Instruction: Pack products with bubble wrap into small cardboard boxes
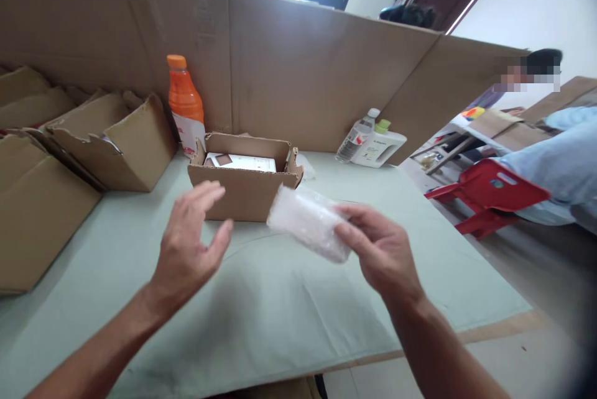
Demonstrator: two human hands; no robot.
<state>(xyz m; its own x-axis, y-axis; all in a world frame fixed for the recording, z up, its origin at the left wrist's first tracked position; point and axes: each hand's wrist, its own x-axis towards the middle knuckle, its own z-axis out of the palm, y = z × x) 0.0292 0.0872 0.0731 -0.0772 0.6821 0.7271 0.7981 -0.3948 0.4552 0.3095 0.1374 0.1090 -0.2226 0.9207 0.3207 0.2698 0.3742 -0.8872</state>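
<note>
My right hand (377,247) grips one end of a bubble-wrapped packet (305,222), pale and roughly rectangular, held above the table. What lies inside the wrap cannot be made out. To the left, my left hand (191,234) is raised with thumb and fingers apart, holding nothing. Just beyond both hands stands an open cardboard box (242,191), partly covered by the left fingertips and the packet's corner. A white printed box (247,163) sits inside it, its top near the rim.
Several open cardboard boxes (116,150) crowd the left side. Behind stand an orange bottle (185,100), a clear bottle (357,138) and a white jug (382,147), before a cardboard partition (298,69). At right, a person sits on a red chair (499,191).
</note>
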